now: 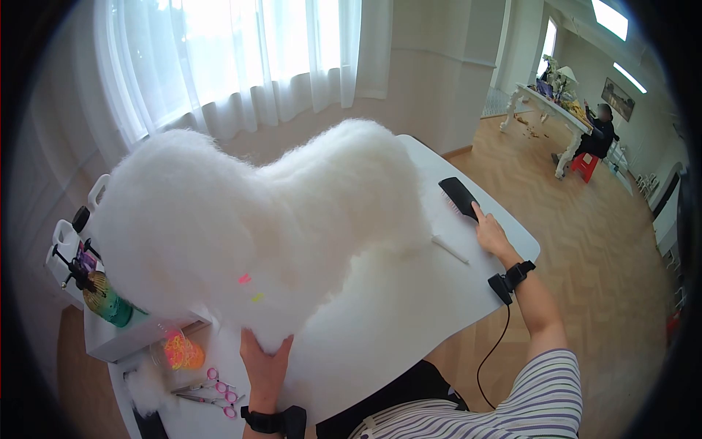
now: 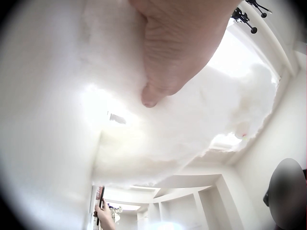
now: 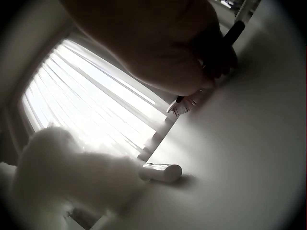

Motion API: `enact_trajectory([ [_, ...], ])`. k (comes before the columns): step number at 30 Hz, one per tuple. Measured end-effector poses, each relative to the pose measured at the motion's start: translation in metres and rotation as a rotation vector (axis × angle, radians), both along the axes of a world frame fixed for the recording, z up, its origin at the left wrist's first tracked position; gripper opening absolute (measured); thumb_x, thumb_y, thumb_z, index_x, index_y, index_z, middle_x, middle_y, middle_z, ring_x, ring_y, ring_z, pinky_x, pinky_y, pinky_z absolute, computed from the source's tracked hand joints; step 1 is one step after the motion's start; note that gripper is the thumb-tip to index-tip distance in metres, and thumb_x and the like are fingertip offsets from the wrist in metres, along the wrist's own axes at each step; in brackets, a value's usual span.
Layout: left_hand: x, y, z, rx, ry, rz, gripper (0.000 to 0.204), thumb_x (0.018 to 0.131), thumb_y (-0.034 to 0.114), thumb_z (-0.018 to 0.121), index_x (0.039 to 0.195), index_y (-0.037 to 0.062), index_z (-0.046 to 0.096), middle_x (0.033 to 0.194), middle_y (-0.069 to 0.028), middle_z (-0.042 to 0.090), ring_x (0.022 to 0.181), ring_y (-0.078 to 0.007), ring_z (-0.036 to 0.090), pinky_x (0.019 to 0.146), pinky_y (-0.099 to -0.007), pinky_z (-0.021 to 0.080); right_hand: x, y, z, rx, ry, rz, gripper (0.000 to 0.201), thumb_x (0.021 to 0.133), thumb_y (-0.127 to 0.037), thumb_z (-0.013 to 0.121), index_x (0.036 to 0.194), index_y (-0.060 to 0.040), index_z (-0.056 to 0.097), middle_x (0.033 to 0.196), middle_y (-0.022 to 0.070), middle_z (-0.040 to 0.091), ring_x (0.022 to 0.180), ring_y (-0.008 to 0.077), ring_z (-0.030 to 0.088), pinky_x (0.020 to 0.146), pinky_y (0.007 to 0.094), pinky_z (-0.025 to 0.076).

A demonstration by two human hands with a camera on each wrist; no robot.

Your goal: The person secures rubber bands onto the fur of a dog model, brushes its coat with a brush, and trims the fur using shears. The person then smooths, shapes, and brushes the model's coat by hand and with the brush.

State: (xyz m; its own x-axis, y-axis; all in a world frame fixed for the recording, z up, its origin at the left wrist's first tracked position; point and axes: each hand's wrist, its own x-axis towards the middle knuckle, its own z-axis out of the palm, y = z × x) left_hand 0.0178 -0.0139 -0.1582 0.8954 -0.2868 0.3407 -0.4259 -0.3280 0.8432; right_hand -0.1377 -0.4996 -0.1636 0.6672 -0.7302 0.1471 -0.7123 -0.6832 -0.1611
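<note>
A large fluffy white fur form (image 1: 278,197), with two rounded ends and a dip between them, lies across the white table. A small pink piece (image 1: 244,279) and a yellow-green one (image 1: 257,297) sit in its fur. My left hand (image 1: 265,369) rests at its near end, thumb and forefinger spread apart; the thumb (image 2: 160,81) lies against the fur, which hides the other fingertips. At the far right of the table my right hand (image 1: 491,233) grips a black hairbrush (image 1: 459,197), forefinger along its back. The bristles (image 3: 189,103) face the tabletop.
A white cylinder (image 1: 450,249) lies near the brush. At the left stand a green pump bottle (image 1: 110,304), a tub of orange and pink bands (image 1: 183,351) and pink-handled scissors (image 1: 212,395). The right wrist's cable (image 1: 482,358) hangs off the table. A person sits far behind.
</note>
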Motion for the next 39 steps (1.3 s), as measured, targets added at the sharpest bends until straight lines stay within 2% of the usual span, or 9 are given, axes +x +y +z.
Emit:
enact_trajectory([
  [8,-0.001,-0.001,0.004,-0.04,0.013,0.004,0.042,0.066,0.005,0.075,0.096,-0.0106,0.049,0.088,-0.0217,0.059,0.078,-0.032,0.06,0.067,-0.0372,0.049,0.015,0.034,0.04,-0.285,0.127,0.022,0.064,0.08,-0.009,0.062,0.137,-0.0035,0.034,0.116,0.0225,0.047,0.112,0.0345,0.045,0.094,0.0431,0.038],
  [10,0.0,-0.001,0.002,-0.044,0.014,0.006,0.041,0.066,0.005,0.075,0.095,-0.0097,0.05,0.088,-0.0211,0.059,0.078,-0.031,0.06,0.066,-0.037,0.049,0.033,0.059,0.067,-0.55,-0.268,0.268,0.064,0.081,-0.011,0.064,0.135,0.0006,0.033,0.128,0.0218,0.041,0.118,0.0354,0.042,0.098,0.0426,0.035],
  [15,0.001,0.001,0.0,0.005,-0.036,-0.005,0.041,0.067,0.003,0.073,0.1,-0.0074,0.05,0.092,-0.0194,0.06,0.081,-0.03,0.061,0.072,-0.0359,0.049,0.074,0.139,0.116,-0.261,-0.769,0.724,0.067,0.093,-0.027,0.052,0.142,0.0036,0.019,0.145,0.0237,0.024,0.133,0.0363,0.028,0.107,0.042,0.024],
  [17,0.004,0.001,-0.003,-0.004,-0.09,0.009,0.042,0.065,0.005,0.076,0.095,-0.0077,0.05,0.089,-0.0213,0.058,0.079,-0.0342,0.06,0.069,-0.0385,0.049,0.088,0.152,0.111,-0.139,-0.831,0.699,0.068,0.094,-0.033,0.048,0.142,0.0047,0.017,0.145,0.0245,0.024,0.133,0.0356,0.028,0.107,0.0426,0.023],
  [20,0.002,0.004,-0.003,0.046,-0.072,0.022,0.04,0.068,0.004,0.073,0.1,-0.0065,0.051,0.093,-0.0187,0.062,0.083,-0.0278,0.063,0.073,-0.0346,0.05,0.103,0.155,0.1,0.049,-0.845,0.649,0.074,0.095,-0.043,0.041,0.141,0.0084,0.012,0.143,0.0268,0.027,0.133,0.0341,0.028,0.108,0.0397,0.021],
  [22,0.003,0.004,-0.004,0.06,-0.08,-0.007,0.041,0.066,0.006,0.075,0.097,-0.006,0.051,0.093,-0.0201,0.062,0.083,-0.0295,0.063,0.072,-0.0355,0.05,0.108,0.152,0.094,0.382,-0.791,0.545,0.076,0.095,-0.045,0.041,0.14,0.0086,0.013,0.14,0.0247,0.033,0.132,0.031,0.031,0.109,0.0349,0.021],
  [30,0.005,0.004,0.0,0.067,-0.099,-0.028,0.044,0.065,0.009,0.078,0.096,-0.006,0.049,0.092,-0.0189,0.062,0.085,-0.0285,0.063,0.074,-0.0345,0.05,0.111,0.141,0.064,0.859,-0.825,0.499,0.071,0.097,-0.051,0.026,0.138,0.0071,0.026,0.141,0.0176,0.035,0.133,0.0245,0.029,0.109,0.0302,0.019],
  [35,0.007,0.005,0.004,-0.183,-0.015,-0.12,0.053,0.064,0.02,0.082,0.093,-0.0078,0.048,0.092,-0.0211,0.053,0.084,-0.0344,0.054,0.074,-0.0392,0.046,0.121,0.139,0.058,0.952,-0.978,0.457,0.066,0.098,-0.047,0.028,0.139,0.0044,0.028,0.139,0.0123,0.037,0.127,0.02,0.034,0.108,0.0299,0.022],
  [39,0.008,0.008,0.017,0.048,-0.036,-0.098,0.053,0.065,0.023,0.082,0.094,-0.0065,0.048,0.094,-0.019,0.054,0.085,-0.0311,0.055,0.074,-0.0374,0.045,0.108,0.154,0.062,0.844,-0.9,0.499,0.067,0.098,-0.048,0.027,0.14,0.0036,0.023,0.143,0.0176,0.032,0.134,0.0262,0.026,0.109,0.032,0.018],
])
